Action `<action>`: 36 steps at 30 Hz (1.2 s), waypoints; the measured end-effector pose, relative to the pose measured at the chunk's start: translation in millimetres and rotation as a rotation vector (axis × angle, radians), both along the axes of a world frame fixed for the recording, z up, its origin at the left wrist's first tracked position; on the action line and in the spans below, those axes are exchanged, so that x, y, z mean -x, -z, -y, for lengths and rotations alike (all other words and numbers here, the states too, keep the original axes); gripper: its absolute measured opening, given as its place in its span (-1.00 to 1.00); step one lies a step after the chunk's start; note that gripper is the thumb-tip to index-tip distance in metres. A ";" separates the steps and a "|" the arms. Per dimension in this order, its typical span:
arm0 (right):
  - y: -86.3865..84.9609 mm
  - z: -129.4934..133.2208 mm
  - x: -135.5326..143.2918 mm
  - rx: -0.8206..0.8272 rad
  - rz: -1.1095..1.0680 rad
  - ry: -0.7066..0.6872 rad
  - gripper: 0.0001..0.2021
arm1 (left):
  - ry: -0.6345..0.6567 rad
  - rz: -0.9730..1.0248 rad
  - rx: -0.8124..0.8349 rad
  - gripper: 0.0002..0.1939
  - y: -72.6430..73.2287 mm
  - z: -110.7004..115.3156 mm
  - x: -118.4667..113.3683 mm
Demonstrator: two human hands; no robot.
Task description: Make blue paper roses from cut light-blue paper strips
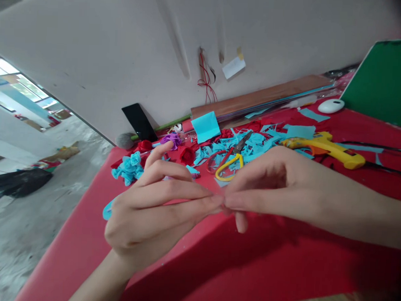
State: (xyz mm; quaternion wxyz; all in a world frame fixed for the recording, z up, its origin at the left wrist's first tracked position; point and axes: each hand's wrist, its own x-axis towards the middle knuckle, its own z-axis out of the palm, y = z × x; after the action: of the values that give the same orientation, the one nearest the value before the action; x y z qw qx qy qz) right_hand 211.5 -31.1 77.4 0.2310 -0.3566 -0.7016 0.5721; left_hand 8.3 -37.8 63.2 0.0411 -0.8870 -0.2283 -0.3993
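My left hand [155, 210] and my right hand [278, 188] meet fingertip to fingertip above the red table [196, 264]. Both are pinched closed, and whatever sits between the tips is too small to make out. A bit of blue [108, 210] shows past the back of my left hand. Behind the hands lie scissors with yellow and red handles [234, 162], on a heap of cut blue paper scraps [256, 146]. Blue crumpled paper flowers [129, 167] rest beyond my left hand, near a red flower [187, 155] and a purple one [171, 140].
A yellow glue gun [341, 153] with black cords lies at the right, below a white mouse [331, 106] and a green board [383, 82]. A black phone [139, 121] leans on the grey wall panel [125, 55]. One blue square [206, 126] stands near brown strips.
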 end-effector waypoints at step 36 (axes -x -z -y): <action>17.9 9.5 6.5 -0.641 -0.154 0.216 -0.87 | -0.011 -0.037 -0.005 -0.78 -2.0 5.1 -1.0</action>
State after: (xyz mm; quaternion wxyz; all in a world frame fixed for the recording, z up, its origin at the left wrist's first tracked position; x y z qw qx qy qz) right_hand 205.0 -40.6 59.5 0.4429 -0.2940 -0.7842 0.3201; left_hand 9.3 -42.9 65.2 0.0496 -0.8928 -0.2315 -0.3833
